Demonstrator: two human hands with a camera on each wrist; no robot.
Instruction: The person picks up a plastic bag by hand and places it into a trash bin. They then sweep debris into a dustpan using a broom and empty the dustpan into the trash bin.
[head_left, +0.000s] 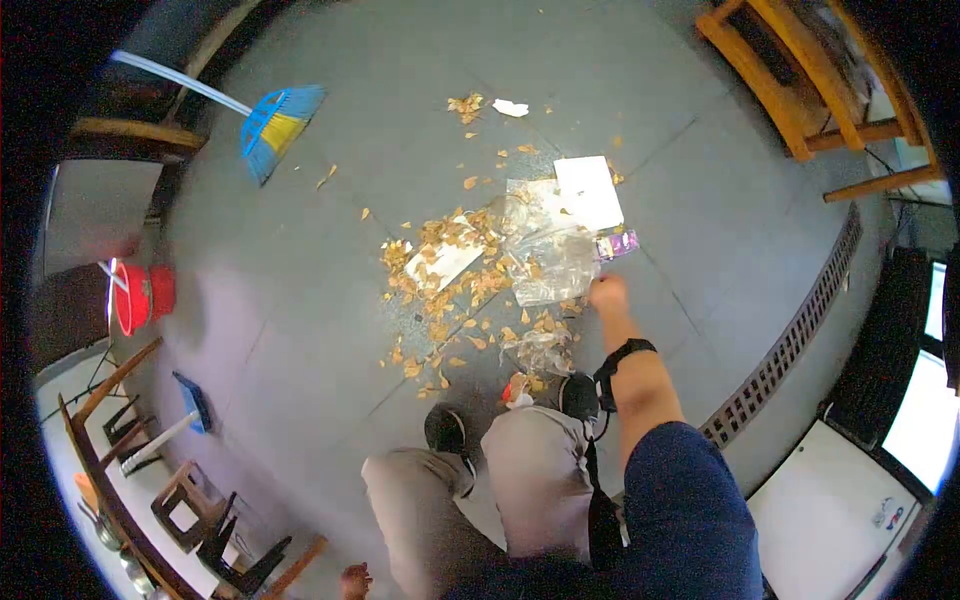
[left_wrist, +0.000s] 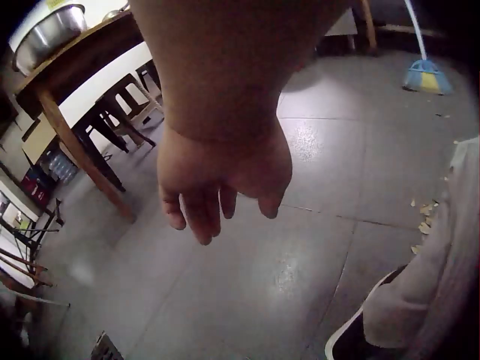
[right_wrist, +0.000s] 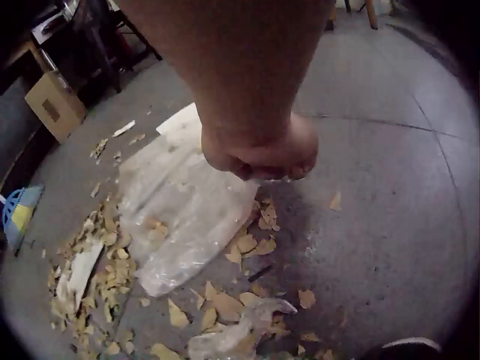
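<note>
My right hand [head_left: 607, 293] reaches down to the floor, its fingers curled at the edge of a clear plastic bag [head_left: 550, 268]. In the right wrist view the right hand [right_wrist: 259, 154] grips the upper right edge of the clear plastic bag [right_wrist: 184, 210], which lies flat among dry leaf scraps [right_wrist: 105, 277]. A purple wrapper [head_left: 617, 243] lies just beyond the hand. My left hand [left_wrist: 217, 187] hangs by my side with relaxed fingers and holds nothing; the left hand [head_left: 352, 578] shows low behind my legs.
A pile of leaves [head_left: 450, 290], a white paper [head_left: 588, 190] and a crumpled plastic scrap [right_wrist: 232, 334] litter the grey floor. A blue broom [head_left: 275, 120] lies far left, near a red bucket [head_left: 140, 298] and a blue dustpan [head_left: 193, 400]. A wooden chair [head_left: 800, 80] stands far right.
</note>
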